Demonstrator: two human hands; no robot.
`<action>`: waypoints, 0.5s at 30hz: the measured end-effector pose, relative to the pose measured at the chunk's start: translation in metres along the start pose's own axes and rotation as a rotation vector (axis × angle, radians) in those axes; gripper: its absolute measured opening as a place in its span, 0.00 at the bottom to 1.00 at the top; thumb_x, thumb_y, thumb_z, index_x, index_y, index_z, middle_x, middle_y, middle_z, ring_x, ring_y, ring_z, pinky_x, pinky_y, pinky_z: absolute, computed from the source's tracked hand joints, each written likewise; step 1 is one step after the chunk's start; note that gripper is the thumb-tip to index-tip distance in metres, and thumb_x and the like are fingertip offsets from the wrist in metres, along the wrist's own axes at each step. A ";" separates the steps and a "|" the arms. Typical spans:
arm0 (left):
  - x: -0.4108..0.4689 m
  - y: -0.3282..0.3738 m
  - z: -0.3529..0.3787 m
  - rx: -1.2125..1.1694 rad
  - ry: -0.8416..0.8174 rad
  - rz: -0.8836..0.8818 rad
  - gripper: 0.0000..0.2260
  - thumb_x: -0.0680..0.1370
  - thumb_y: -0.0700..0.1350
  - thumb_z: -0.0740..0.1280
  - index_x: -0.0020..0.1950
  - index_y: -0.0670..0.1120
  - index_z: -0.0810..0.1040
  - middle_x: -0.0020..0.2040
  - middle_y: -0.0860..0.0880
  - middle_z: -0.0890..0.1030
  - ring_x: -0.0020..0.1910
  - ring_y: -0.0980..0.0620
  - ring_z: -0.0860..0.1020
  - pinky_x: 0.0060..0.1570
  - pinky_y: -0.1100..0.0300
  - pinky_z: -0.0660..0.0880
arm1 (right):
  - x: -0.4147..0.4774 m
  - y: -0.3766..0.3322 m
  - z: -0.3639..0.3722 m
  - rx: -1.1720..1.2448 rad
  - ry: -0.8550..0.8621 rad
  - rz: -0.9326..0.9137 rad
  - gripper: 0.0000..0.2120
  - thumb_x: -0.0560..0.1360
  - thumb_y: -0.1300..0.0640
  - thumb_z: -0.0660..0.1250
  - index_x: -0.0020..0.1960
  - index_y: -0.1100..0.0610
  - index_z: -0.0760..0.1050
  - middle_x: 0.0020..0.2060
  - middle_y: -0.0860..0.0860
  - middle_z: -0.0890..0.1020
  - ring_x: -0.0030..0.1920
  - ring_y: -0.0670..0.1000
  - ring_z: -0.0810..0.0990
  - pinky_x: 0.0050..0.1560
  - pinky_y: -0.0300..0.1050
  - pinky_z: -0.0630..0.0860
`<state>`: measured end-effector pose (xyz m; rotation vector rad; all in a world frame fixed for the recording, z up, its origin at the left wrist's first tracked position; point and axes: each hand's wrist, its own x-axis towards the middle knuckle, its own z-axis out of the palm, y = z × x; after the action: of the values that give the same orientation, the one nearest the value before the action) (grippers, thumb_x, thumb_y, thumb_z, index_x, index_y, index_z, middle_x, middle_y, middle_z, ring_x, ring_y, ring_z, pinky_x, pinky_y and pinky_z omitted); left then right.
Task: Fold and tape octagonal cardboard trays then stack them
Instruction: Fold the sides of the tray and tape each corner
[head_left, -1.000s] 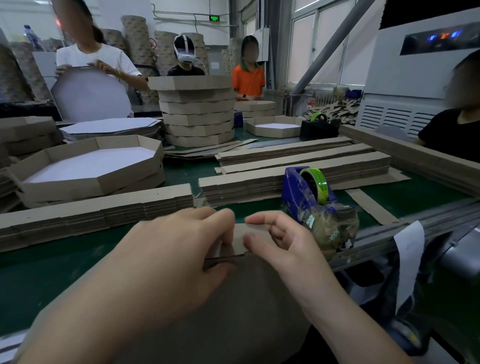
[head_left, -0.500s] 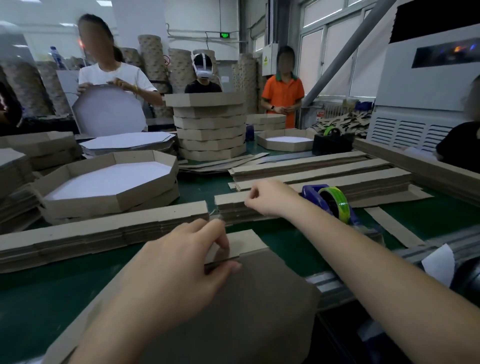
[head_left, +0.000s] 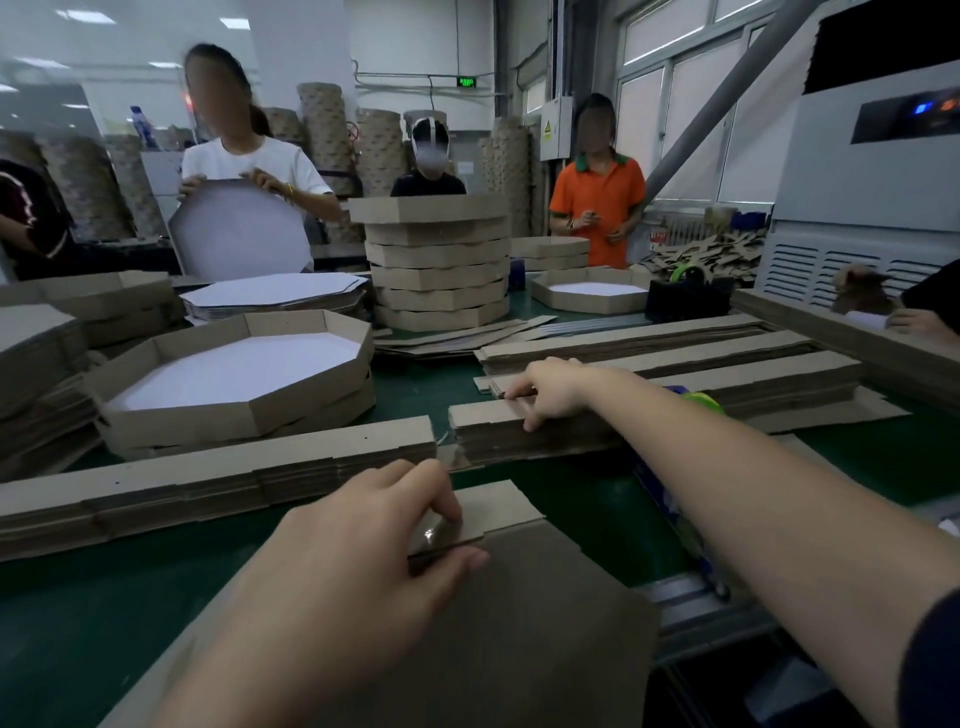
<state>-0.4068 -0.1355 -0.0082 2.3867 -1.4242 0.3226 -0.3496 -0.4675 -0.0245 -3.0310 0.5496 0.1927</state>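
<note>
A brown cardboard tray piece (head_left: 530, 623) lies tilted in front of me. My left hand (head_left: 358, 561) pinches its folded side flap (head_left: 493, 512) between thumb and fingers, where a bit of clear tape glints. My right hand (head_left: 550, 389) reaches across the green table and pinches the end of a stack of flat cardboard strips (head_left: 493, 421). My right forearm hides most of the blue tape dispenser (head_left: 696, 402). A finished octagonal tray (head_left: 234, 384) with a white bottom sits on others at the left. A tall stack of trays (head_left: 439, 265) stands further back.
More cardboard strip stacks (head_left: 218, 478) lie across the green table (head_left: 78, 613). Flat white octagon sheets (head_left: 275, 291) lie at back left. Several people stand behind the table; a hand (head_left: 919, 322) rests at the far right. A black dispenser (head_left: 685, 296) sits beside another tray (head_left: 592, 291).
My right hand left the flap, reached forward past the tape dispenser and now pinches the strip stack. My left hand keeps its hold on the flap.
</note>
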 end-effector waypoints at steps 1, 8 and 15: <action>0.001 0.000 0.001 -0.003 0.004 -0.002 0.17 0.66 0.73 0.52 0.48 0.65 0.62 0.49 0.67 0.71 0.43 0.67 0.70 0.34 0.69 0.65 | -0.001 0.001 -0.001 0.015 0.015 -0.011 0.27 0.72 0.46 0.72 0.70 0.42 0.70 0.67 0.50 0.73 0.69 0.57 0.65 0.67 0.55 0.58; 0.001 -0.002 0.002 0.008 0.000 -0.017 0.17 0.67 0.72 0.55 0.48 0.64 0.63 0.49 0.67 0.72 0.46 0.68 0.70 0.35 0.68 0.67 | -0.022 -0.001 -0.017 0.362 0.035 -0.171 0.26 0.72 0.50 0.74 0.67 0.44 0.69 0.65 0.50 0.74 0.62 0.51 0.72 0.58 0.47 0.67; 0.000 0.000 0.002 -0.010 -0.013 -0.035 0.17 0.66 0.72 0.56 0.48 0.64 0.65 0.48 0.67 0.73 0.44 0.66 0.72 0.35 0.68 0.66 | -0.066 -0.017 -0.057 0.571 0.259 -0.373 0.22 0.70 0.49 0.75 0.61 0.37 0.72 0.58 0.45 0.73 0.58 0.47 0.72 0.51 0.38 0.69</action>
<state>-0.4067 -0.1362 -0.0099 2.4066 -1.3853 0.2902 -0.3987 -0.4330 0.0410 -2.5352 0.0221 -0.3225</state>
